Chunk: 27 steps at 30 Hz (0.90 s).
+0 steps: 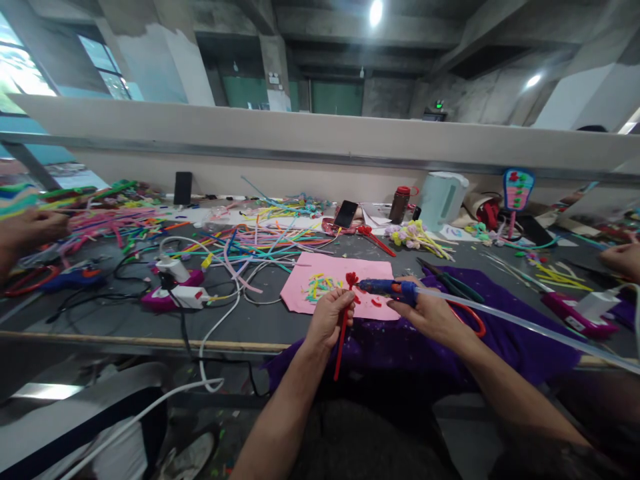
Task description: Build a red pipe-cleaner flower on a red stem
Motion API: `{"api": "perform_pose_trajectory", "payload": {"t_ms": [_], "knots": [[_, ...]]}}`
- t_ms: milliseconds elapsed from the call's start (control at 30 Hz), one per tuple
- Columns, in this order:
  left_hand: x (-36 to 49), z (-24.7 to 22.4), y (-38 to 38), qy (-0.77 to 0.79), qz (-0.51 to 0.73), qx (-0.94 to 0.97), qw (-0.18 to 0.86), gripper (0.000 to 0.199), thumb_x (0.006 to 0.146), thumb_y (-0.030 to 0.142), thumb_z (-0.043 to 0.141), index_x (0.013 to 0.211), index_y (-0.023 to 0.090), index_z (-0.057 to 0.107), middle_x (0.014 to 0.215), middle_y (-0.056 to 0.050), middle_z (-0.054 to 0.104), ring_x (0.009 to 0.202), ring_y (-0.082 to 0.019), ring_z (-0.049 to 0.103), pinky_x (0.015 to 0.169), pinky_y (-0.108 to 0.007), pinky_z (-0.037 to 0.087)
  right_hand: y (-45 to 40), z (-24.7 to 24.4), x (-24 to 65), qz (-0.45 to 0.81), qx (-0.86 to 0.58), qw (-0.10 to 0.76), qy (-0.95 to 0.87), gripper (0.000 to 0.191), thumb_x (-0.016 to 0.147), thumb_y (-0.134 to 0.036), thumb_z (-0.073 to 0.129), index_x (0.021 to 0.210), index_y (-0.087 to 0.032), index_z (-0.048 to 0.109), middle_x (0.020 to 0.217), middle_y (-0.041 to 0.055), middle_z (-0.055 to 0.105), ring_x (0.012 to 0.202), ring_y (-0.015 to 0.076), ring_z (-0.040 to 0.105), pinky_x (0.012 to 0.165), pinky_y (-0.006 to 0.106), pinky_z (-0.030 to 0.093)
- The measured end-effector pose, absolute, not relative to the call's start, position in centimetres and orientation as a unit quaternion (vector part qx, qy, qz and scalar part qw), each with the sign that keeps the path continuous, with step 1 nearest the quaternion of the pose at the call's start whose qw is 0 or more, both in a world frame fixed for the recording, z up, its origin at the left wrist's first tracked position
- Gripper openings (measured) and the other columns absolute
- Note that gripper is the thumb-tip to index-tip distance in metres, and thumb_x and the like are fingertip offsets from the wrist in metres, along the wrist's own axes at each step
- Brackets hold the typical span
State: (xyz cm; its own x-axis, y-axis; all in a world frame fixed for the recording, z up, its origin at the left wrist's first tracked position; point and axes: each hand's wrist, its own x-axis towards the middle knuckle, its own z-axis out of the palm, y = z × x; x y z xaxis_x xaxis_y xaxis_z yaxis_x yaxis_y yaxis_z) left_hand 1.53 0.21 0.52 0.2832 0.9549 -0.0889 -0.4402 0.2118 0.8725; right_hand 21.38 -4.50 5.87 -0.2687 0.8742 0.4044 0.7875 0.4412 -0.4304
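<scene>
Pinched in my left hand (331,316) is a red pipe-cleaner stem (341,350) with a small red flower head (352,278) at its top. My right hand (431,313) is wrapped round a blue glue gun (383,287), whose nozzle is at the red flower head. A long clear glue stick (500,317) runs out of the gun's back to the right. Beneath both hands lies a pink sheet (300,267) with short yellow and green pieces (323,287) and curved red pieces (377,303) on it.
Purple cloth (515,320) hangs over the table edge, with orange-handled scissors (473,317) on it. Power strips (180,297), cables and coloured pipe cleaners (270,237) lie left. Behind stand a brown bottle (400,205) and a pale jug (443,200). Other people's hands show at both sides.
</scene>
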Motion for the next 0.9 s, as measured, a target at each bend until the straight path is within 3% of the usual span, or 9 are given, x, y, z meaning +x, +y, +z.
{"api": "perform_pose_trajectory", "payload": {"t_ms": [900], "knots": [[1.72, 0.16, 0.13, 0.33, 0.515, 0.394, 0.686, 0.033, 0.059, 0.037, 0.073, 0.063, 0.015, 0.049, 0.049, 0.005, 0.051, 0.035, -0.003, 0.041, 0.033, -0.015, 0.034, -4.35, 5.8, 21.29, 0.088, -0.525, 0.318, -0.785, 0.023, 0.083, -0.037, 0.05, 0.097, -0.019, 0.056, 0.084, 0.0034, 0.062, 0.066, 0.0174, 0.055, 0.06, 0.027, 0.038]]}}
